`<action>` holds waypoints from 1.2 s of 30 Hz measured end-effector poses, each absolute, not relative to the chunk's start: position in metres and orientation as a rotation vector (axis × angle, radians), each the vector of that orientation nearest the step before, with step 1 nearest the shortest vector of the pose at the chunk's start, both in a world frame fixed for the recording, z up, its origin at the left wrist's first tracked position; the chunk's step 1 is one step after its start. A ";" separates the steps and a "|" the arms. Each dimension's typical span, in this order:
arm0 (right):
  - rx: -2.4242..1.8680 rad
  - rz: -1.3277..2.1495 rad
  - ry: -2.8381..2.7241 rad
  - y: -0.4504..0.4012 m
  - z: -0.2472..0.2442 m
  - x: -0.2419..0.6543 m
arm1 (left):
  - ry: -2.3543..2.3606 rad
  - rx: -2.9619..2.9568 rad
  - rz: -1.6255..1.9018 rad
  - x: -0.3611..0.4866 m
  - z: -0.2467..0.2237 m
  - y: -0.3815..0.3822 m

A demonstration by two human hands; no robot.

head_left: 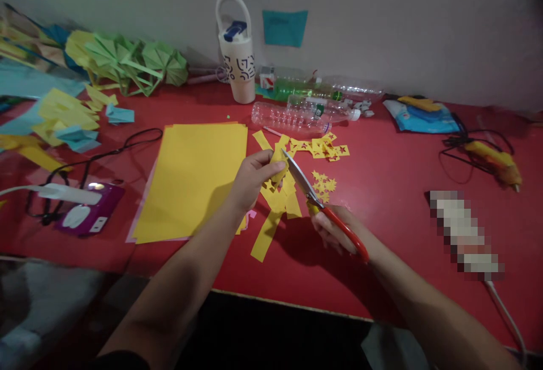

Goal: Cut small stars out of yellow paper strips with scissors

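Note:
My left hand pinches a small folded piece of yellow paper above the middle of the table. Red-handled scissors are in my right hand, their blades pointing up and left, with the tips at the paper's upper edge. Yellow strips lie scattered under my hands. Small yellow stars form a little pile right of the blades. Behind them are yellow scraps with star-shaped holes. A stack of yellow sheets rests left of my left hand.
Plastic bottles and a white tumbler stand or lie near the wall. Folded paper shapes and a purple power strip occupy the left. At right are a blue packet, a yellow glue gun and a blurred object.

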State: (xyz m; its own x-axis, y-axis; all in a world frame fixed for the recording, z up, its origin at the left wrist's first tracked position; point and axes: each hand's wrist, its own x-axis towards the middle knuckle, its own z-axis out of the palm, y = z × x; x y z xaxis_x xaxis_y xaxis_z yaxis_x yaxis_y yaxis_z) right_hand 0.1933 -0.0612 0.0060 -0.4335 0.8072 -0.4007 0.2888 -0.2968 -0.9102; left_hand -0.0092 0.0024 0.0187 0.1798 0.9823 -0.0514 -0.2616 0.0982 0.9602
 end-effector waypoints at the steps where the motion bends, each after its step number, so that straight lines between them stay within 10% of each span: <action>1: -1.373 1.777 -1.556 -0.061 0.006 0.194 | 0.922 1.030 1.147 -0.009 0.019 0.002; 36: -1.489 1.680 -1.642 -0.054 0.008 0.205 | 1.041 0.943 1.261 -0.018 0.027 0.013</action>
State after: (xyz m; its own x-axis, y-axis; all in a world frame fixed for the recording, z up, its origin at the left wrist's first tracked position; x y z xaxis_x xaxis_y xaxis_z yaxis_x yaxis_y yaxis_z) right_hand 0.2049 -0.0540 0.0079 -0.3807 0.8248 -0.4181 0.3990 -0.2613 -0.8789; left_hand -0.0183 0.0125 0.0268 0.0154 0.9961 -0.0864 -0.2732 0.0873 0.9580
